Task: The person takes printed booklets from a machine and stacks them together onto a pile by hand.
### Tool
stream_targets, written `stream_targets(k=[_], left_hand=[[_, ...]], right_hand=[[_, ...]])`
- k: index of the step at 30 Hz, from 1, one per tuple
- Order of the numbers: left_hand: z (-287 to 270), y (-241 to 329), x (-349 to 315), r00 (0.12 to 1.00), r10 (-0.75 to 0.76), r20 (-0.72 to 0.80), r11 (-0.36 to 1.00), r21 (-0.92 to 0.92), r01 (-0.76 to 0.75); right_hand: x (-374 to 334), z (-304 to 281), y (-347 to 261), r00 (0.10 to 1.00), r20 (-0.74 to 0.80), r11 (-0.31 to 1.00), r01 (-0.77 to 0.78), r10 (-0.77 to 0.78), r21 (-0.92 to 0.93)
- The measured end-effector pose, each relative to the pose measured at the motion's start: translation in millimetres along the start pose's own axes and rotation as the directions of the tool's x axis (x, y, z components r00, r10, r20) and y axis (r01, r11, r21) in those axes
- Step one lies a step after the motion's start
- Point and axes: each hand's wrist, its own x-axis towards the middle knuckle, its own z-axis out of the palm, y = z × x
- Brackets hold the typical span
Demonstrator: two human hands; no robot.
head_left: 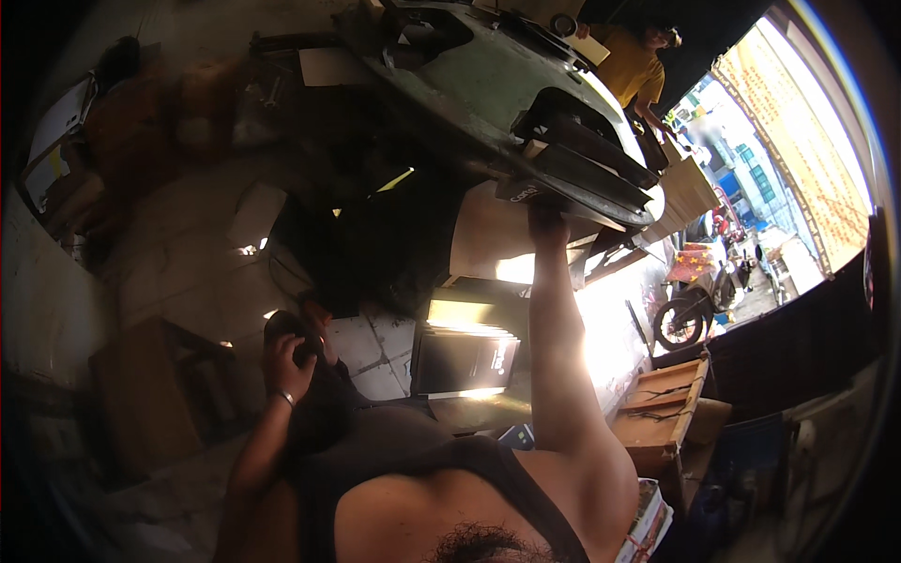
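Observation:
My right arm stretches forward to the table [469, 75]. At its near edge my right hand [547, 225], deep in shadow, closes on the near end of a flat black box [522, 191] with pale lettering; most of its fingers are hidden. Just beyond it, more long dark boxes [591, 155] lie stacked on the tabletop. My left hand [287, 364], with a band at the wrist, is held low at my left side. Its fingers curl around something dark that I cannot make out.
An open carton [511, 375] of upright black boxes stands below my right arm. A wooden frame [662, 403] is at the right. Past the table stands another person in a yellow shirt [633, 66]. A motorbike [699, 300] is parked by the bright doorway.

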Motion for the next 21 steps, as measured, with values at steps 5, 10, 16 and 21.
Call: stream_targets(k=[5, 10, 16, 21], left_hand=[[1, 0, 3, 0.998, -0.035, 0.051, 0.999, -0.026, 0.036], [8, -7, 13, 0.998, 0.043, 0.049, 0.999, -0.035, -0.041], [6, -18, 4, 0.996, -0.012, 0.088, 1.000, -0.007, 0.013], [4, 18, 11, 0.994, 0.038, 0.107, 0.992, 0.114, -0.050]], right_hand=[[-62, 37, 4, 0.752, 0.463, -0.572, -0.140, 0.470, 0.808], [-159, 27, 13, 0.662, 0.533, -0.474, -0.291, 0.527, 0.831], [-310, 14, -20, 0.630, 0.544, -0.422, -0.351, 0.554, 0.836], [-410, 14, -3, 0.405, -0.032, 0.324, -0.680, 0.914, 0.657]])
